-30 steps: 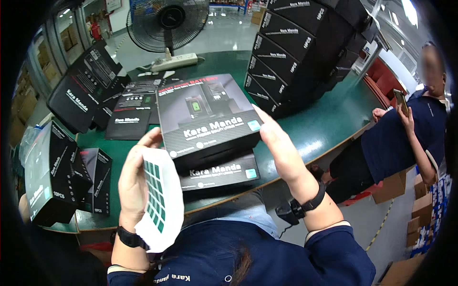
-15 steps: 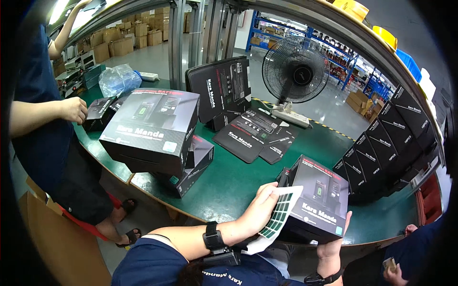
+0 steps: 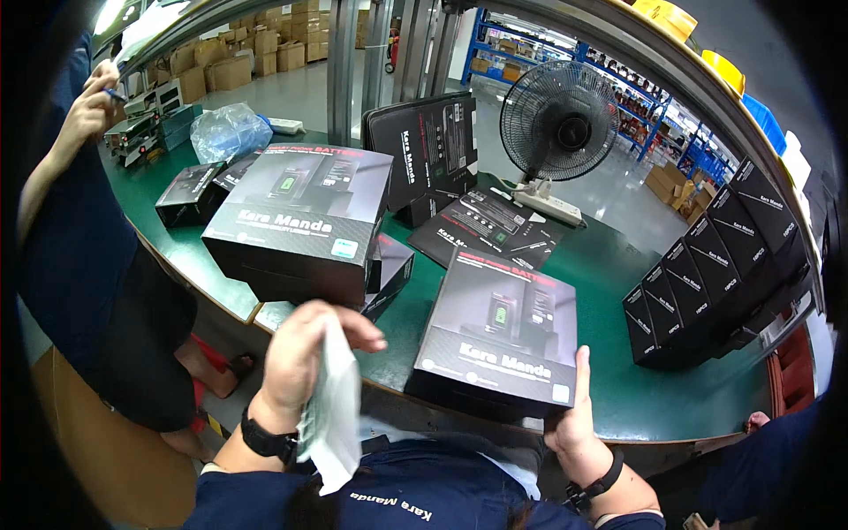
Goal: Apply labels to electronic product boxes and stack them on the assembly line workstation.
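Note:
My left hand grips a white sheet of green stickers, seen nearly edge-on and blurred, with the fingers pointing right. A black and grey battery box is held in my right hand, thumb along its right side and palm at its lower corner. A small pale sticker sits on that box's lower right corner. Whether the table bears any of its weight I cannot tell. Just beyond my left hand, a similar large box with a pale green sticker rests on another black box.
Flat black cartons lie at the back below a fan and a power strip. Black boxes are stacked at right. A co-worker's hands hold a blue pen-like thing at left. Another person's sleeve shows at lower right.
My left hand has swung left with the sticker sheet, away from the box. My right hand has brought the box leftward. The co-worker's lower hand has risen from near the small boxes.

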Demonstrator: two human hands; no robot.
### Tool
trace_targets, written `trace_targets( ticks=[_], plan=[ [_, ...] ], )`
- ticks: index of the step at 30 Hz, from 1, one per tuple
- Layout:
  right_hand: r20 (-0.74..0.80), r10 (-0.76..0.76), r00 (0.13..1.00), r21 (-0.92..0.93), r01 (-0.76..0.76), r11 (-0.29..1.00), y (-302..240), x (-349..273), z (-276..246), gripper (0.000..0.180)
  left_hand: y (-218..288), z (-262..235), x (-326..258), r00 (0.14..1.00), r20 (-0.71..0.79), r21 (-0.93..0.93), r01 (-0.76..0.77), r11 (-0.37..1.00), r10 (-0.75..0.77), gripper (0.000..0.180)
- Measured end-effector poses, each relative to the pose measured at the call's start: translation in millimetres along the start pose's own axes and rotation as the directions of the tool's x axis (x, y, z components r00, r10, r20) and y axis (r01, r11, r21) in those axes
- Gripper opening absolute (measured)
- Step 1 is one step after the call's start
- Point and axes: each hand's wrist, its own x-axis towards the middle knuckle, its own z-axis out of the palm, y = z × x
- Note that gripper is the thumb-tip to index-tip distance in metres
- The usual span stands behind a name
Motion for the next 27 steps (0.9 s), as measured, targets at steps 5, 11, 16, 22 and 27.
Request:
trace_targets(
  ticks=[5, 11, 16, 22, 27],
  plan=[
    [0.13, 0.116, 0.985, -0.091, -0.104, 0.99, 0, 28, 57, 0.07, 19, -52, -17, 0.797, -0.27, 0.187, -0.506, 0.842, 0.54, 0.023],
    [0.198, 0.128, 0.972, -0.138, -0.101, 0.985, 20, 49, 92, 0.068, -5, -85, 19, 0.628, -0.7, 0.16, -0.324, 0.932, 0.339, 0.036],
    [0.48, 0.037, 0.877, -0.174, 0.054, 0.983, 51, 89, 118, 0.078, 10, -131, 63, 0.477, -0.762, 0.348, -0.271, 0.898, 0.439, 0.051],
    [0.634, 0.213, 0.743, -0.12, -0.178, 0.977, 67, 111, 153, 0.085, 21, -116, 92, 0.548, -0.516, 0.531, -0.399, 0.748, 0.659, 0.039],
    [0.629, 0.256, 0.734, -0.325, -0.051, 0.944, 55, 132, 135, 0.083, 35, -59, 107, 0.63, -0.405, 0.538, -0.422, 0.73, 0.663, 0.033]
  ],
)
